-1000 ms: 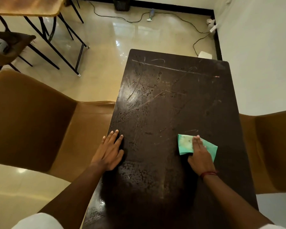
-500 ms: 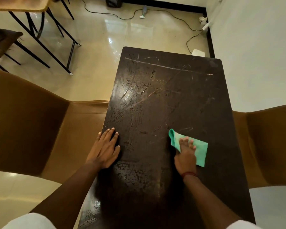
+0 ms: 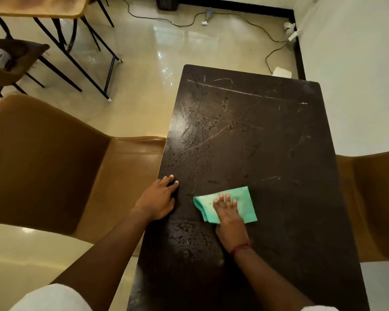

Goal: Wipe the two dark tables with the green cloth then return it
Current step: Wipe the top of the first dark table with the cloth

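A dark, scratched table (image 3: 267,142) runs away from me in the head view, with wet streaks on its near half. The folded green cloth (image 3: 243,199) lies flat on it, left of the middle. My right hand (image 3: 228,217) presses down on the cloth with fingers spread flat. My left hand (image 3: 157,202) rests on the table's left edge, fingers curled over the rim, holding nothing else. Only this one dark table shows.
Tan padded chairs stand tight against the table on the left (image 3: 61,167) and right (image 3: 373,203). A wooden table on black legs (image 3: 38,6) and another chair stand at the back left. Cables (image 3: 272,55) trail on the glossy floor; a white wall is at the right.
My right hand has slid the cloth leftward across the table toward my left hand. My left hand has curled its fingers at the table edge.
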The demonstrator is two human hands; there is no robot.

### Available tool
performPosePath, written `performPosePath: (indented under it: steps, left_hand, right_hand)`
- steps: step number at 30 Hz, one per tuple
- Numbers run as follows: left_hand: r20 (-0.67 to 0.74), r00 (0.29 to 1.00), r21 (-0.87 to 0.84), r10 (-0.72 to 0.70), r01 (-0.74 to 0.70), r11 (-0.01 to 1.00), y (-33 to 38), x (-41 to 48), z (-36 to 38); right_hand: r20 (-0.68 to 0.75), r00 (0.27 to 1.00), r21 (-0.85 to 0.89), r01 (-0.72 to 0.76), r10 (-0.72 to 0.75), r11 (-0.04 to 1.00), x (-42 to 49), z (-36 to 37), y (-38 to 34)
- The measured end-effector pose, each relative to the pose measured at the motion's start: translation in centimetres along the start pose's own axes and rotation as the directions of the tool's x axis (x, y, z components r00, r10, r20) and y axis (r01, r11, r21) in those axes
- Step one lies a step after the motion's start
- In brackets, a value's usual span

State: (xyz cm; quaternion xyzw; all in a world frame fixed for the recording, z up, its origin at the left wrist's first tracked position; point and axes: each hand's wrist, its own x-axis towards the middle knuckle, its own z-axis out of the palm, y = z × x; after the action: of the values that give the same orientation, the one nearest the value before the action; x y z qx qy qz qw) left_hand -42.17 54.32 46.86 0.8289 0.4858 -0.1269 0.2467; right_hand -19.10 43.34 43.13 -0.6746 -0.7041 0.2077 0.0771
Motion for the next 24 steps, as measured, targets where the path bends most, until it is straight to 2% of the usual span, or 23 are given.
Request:
performPosePath:
  steps: [2, 3, 4, 5, 6, 7, 8, 9, 10, 12, 14, 15, 16, 17, 18, 20, 21, 22, 23, 24]
  left_hand:
    - [0.012, 0.999, -0.005, 0.03, -0.03, 1.0, -0.5, -0.2, -0.3]
    - [0.02, 0.999, -0.016, 0.046, -0.045, 0.999, -0.7, -0.3, -0.4]
    - [0.028, 0.998, -0.023, 0.057, -0.057, 0.998, -1.0, -0.3, -0.4]
    - [0.024, 0.998, -0.028, 0.065, -0.065, 0.998, -1.2, -0.4, -0.3]
    - [0.021, 0.997, -0.035, 0.071, -0.07, 0.997, -1.3, -0.4, -0.1]
    - [0.019, 0.997, -0.047, 0.077, -0.076, 0.996, -1.4, -0.4, -0.1]
    - [0.016, 0.997, -0.061, 0.081, -0.08, 0.995, -1.5, -0.4, 0.0]
    - [0.003, 0.997, -0.072, 0.079, -0.079, 0.994, -1.6, -0.3, 0.0]
    - [-0.011, 0.997, -0.079, 0.076, -0.077, 0.994, -1.6, -0.4, 0.1]
    - [-0.023, 0.996, -0.101, 0.084, -0.086, 0.991, -1.8, -0.4, -0.2]
    - [-0.039, 0.995, -0.112, 0.087, -0.091, 0.989, -2.3, -0.5, -0.3]
    - [-0.049, 0.994, -0.108, 0.093, -0.098, 0.989, -2.5, -0.5, -0.4]
    - [-0.062, 0.993, -0.106, 0.101, -0.107, 0.989, -2.7, -0.6, -0.5]
    - [-0.082, 0.991, -0.111, 0.106, -0.115, 0.987, -2.7, -0.7, -0.5]
    - [-0.108, 0.988, -0.117, 0.11, -0.122, 0.986, -2.8, -0.6, -0.4]
    - [-0.153, 0.983, -0.133, 0.103, -0.124, 0.983, -3.1, -0.6, -0.2]
    - [-0.169, 0.981, -0.137, 0.093, -0.116, 0.984, -3.2, -0.6, -0.1]
    - [-0.181, 0.98, -0.137, 0.08, -0.106, 0.985, -3.2, -0.7, 0.0]
    - [-0.188, 0.98, -0.139, 0.068, -0.095, 0.986, -3.2, -0.8, 0.0]
    - [-0.194, 0.98, -0.147, 0.052, -0.081, 0.986, -3.2, -1.0, 0.1]
  right_hand:
    - [0.042, 0.968, -0.126, 0.249, -0.246, 0.96, -0.8, -1.4, 2.8]
    - [0.022, 0.953, -0.188, 0.302, -0.303, 0.935, -0.7, -2.0, 4.7]
    - [-0.042, 0.955, -0.22, 0.277, -0.293, 0.935, -0.6, -2.5, 6.1]
    - [-0.108, 0.976, -0.187, 0.167, -0.189, 0.968, -0.1, -3.2, 6.8]
    - [-0.162, 0.987, -0.119, -0.014, -0.005, 0.993, 0.7, -3.5, 6.3]
    - [-0.187, 0.961, -0.049, -0.218, 0.205, 0.975, 1.9, -3.0, 5.0]
    - [-0.176, 0.902, 0.031, -0.394, 0.393, 0.918, 3.1, -2.4, 2.8]
    - [-0.148, 0.865, 0.087, -0.471, 0.479, 0.878, 3.9, -1.7, 0.3]
    - [-0.131, 0.891, 0.089, -0.425, 0.434, 0.901, 4.2, -0.9, -1.8]
    - [-0.04, 0.995, -0.039, -0.092, 0.09, 0.995, 3.4, 1.2, -3.3]
    - [0.071, 0.969, -0.182, 0.248, -0.239, 0.952, 3.2, 0.6, -1.6]
    - [0.069, 0.945, -0.233, 0.328, -0.321, 0.916, 3.6, 0.1, -0.1]
    - [0.03, 0.943, -0.259, 0.329, -0.333, 0.908, 4.2, -0.4, 0.8]
    - [-0.024, 0.968, -0.223, 0.239, -0.251, 0.945, 4.7, -1.0, 0.9]
    - [-0.086, 0.993, -0.141, 0.068, -0.08, 0.988, 5.3, -1.2, 0.0]
    - [-0.14, 0.957, 0.03, -0.253, 0.254, 0.967, 6.5, 0.0, -4.2]
    - [-0.126, 0.946, 0.062, -0.293, 0.299, 0.954, 6.6, 0.8, -6.5]
    - [-0.112, 0.971, 0.035, -0.207, 0.209, 0.978, 6.2, 1.7, -8.0]
    - [-0.047, 0.999, -0.042, -0.024, 0.022, 0.999, 5.5, 2.5, -9.0]
    - [0.069, 0.982, -0.111, 0.182, -0.175, 0.977, 4.6, 3.1, -9.1]
